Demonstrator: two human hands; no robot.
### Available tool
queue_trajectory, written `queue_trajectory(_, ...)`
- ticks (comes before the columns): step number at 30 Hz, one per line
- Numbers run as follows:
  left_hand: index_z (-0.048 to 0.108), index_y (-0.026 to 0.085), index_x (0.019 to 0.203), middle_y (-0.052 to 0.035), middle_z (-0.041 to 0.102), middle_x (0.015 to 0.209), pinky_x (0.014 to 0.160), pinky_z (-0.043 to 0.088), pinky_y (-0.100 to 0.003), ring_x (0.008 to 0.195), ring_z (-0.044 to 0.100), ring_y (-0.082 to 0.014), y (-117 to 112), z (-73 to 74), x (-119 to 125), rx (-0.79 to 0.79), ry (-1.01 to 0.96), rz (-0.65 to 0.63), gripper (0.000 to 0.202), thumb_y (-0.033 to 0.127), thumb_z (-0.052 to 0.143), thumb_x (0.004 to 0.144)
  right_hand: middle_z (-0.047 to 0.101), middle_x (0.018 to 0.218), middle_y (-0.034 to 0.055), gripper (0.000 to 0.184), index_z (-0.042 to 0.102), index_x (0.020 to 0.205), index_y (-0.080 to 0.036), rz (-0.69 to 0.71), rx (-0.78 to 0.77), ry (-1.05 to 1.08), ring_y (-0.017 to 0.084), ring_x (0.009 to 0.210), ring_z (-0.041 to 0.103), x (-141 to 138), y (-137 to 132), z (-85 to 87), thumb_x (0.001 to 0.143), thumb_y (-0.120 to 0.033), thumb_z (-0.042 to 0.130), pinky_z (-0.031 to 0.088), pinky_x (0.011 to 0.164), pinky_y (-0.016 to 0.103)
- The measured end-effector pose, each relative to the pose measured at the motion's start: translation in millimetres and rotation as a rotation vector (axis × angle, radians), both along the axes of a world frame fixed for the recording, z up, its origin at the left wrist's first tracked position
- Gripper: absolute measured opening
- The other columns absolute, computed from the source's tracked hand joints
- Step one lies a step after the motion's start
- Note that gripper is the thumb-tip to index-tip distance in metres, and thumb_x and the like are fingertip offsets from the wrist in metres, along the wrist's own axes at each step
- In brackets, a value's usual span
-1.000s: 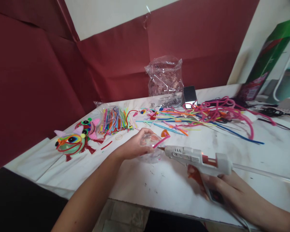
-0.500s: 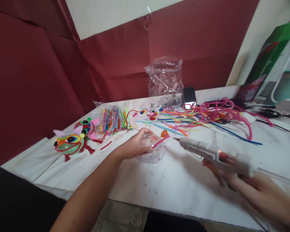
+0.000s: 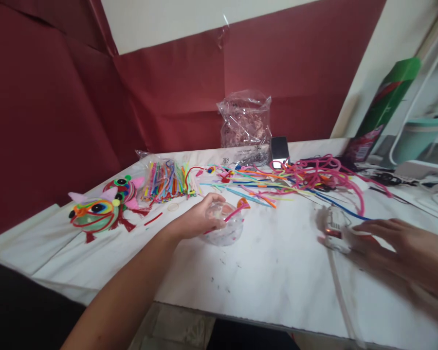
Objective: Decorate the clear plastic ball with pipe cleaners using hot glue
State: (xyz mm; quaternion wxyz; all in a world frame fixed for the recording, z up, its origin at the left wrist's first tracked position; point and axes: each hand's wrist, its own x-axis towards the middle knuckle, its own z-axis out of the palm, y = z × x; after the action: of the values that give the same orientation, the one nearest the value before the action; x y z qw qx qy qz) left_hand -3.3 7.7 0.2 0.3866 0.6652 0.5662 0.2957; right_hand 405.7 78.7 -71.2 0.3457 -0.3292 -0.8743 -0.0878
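My left hand (image 3: 205, 217) is closed around a clear plastic ball (image 3: 224, 236) with small pink spots, low over the white table. A pink pipe cleaner (image 3: 236, 211) runs across the ball beside my thumb, with an orange piece (image 3: 244, 203) at its far end. To the right, a white hot glue gun (image 3: 335, 228) rests on the table with a red-orange glow on its body. My right hand (image 3: 390, 243) is beside it, fingers stretched toward it and slightly blurred. Whether a fingertip still touches the gun I cannot tell.
Two decorated lion-like balls (image 3: 97, 214) with tassels stand at the left. Behind them lies a bag of coloured pipe cleaners (image 3: 168, 180). Loose pipe cleaners (image 3: 314, 175) are tangled at the back right. A clear plastic bag (image 3: 245, 121) and a dark box (image 3: 279, 148) stand at the back.
The glue gun, held in my right hand near the ball before, now lies on the table farther right. My right hand has loosened from it. My left hand keeps the ball.
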Motion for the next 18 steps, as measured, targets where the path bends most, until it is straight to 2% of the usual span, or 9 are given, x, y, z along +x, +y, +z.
queue_trajectory(2, 0.043, 0.024, 0.11, 0.0027, 0.053, 0.092, 0.059, 0.038, -0.022, 0.068, 0.049, -0.0113, -2, 1.8, 2, -0.017, 0.014, 0.002, 0.047, 0.021, 0.059, 0.066, 0.066, 0.081, 0.0097, 0.017, 0.062, 0.092, -0.029, -0.001, 0.108, -0.034, 0.029, 0.067, 0.065, -23, -11, 21.5, 0.083, -0.037, 0.05, 0.047, 0.051, 0.039)
queue_trajectory(5, 0.044, 0.024, 0.109, 0.0022, 0.054, 0.094, 0.063, 0.04, -0.022, 0.075, 0.052, -0.0132, -4, 1.5, 3, 0.022, 0.011, -0.025, 0.047, 0.022, 0.061, 0.065, 0.065, 0.088, 0.0083, 0.015, 0.057, 0.099, -0.027, 0.182, 0.105, 0.007, 0.023, 0.079, 0.064, -83, -30, 49.9, 0.088, -0.023, 0.047, 0.052, 0.064, 0.034)
queue_trajectory(7, 0.044, 0.024, 0.109, 0.0012, 0.054, 0.099, 0.067, 0.042, -0.024, 0.082, 0.054, -0.0147, -4, 0.0, 2, 0.047, -0.002, -0.054, 0.047, 0.021, 0.062, 0.065, 0.065, 0.095, 0.0086, 0.019, 0.055, 0.103, -0.025, 0.334, 0.087, 0.013, 0.022, 0.088, 0.063, -128, -37, 59.2, 0.089, -0.017, 0.046, 0.052, 0.072, 0.035)
queue_trajectory(9, 0.043, 0.024, 0.11, 0.0, 0.054, 0.105, 0.072, 0.043, -0.025, 0.088, 0.055, -0.0163, -5, -1.5, 1, 0.069, -0.002, -0.078, 0.049, 0.021, 0.062, 0.066, 0.065, 0.103, 0.0125, 0.021, 0.054, 0.109, -0.019, 0.379, 0.057, -0.028, 0.024, 0.097, 0.059, -166, -37, 60.9, 0.089, -0.019, 0.048, 0.048, 0.081, 0.041)
queue_trajectory(10, 0.043, 0.023, 0.111, -0.0007, 0.053, 0.107, 0.074, 0.043, -0.026, 0.093, 0.054, -0.0173, -5, -2.0, 1, 0.084, 0.002, -0.087, 0.05, 0.021, 0.063, 0.065, 0.066, 0.102, 0.0135, 0.019, 0.055, 0.107, -0.017, 0.379, 0.035, -0.059, 0.025, 0.096, 0.059, -181, -35, 60.0, 0.089, -0.021, 0.05, 0.047, 0.082, 0.043)
queue_trajectory(12, 0.043, 0.023, 0.111, -0.0021, 0.052, 0.112, 0.081, 0.043, -0.028, 0.101, 0.053, -0.0191, -6, -2.4, 0, 0.106, 0.011, -0.104, 0.051, 0.021, 0.064, 0.065, 0.067, 0.088, 0.012, 0.012, 0.059, 0.094, -0.015, 0.371, 0.0, -0.103, 0.025, 0.085, 0.059, -199, -31, 57.4, 0.088, -0.022, 0.051, 0.046, 0.075, 0.042)
queue_trajectory(14, 0.042, 0.023, 0.112, -0.003, 0.052, 0.114, 0.083, 0.044, -0.029, 0.104, 0.053, -0.0202, -6, -2.5, 0, 0.1, 0.024, -0.11, 0.051, 0.023, 0.064, 0.066, 0.064, 0.076, 0.0085, 0.014, 0.059, 0.081, -0.016, 0.397, -0.008, -0.115, 0.022, 0.074, 0.057, -205, -28, 55.9, 0.089, -0.018, 0.047, 0.044, 0.068, 0.037)
queue_trajectory(18, 0.041, 0.023, 0.114, -0.0039, 0.052, 0.115, 0.083, 0.045, -0.031, 0.104, 0.053, -0.0217, -5, -2.4, -1, 0.102, 0.067, -0.111, 0.052, 0.028, 0.065, 0.068, 0.061, 0.074, 0.0071, 0.022, 0.059, 0.08, -0.018, 0.485, -0.031, -0.068, 0.019, 0.071, 0.054, -200, -32, 55.5, 0.091, -0.015, 0.04, 0.042, 0.065, 0.032)
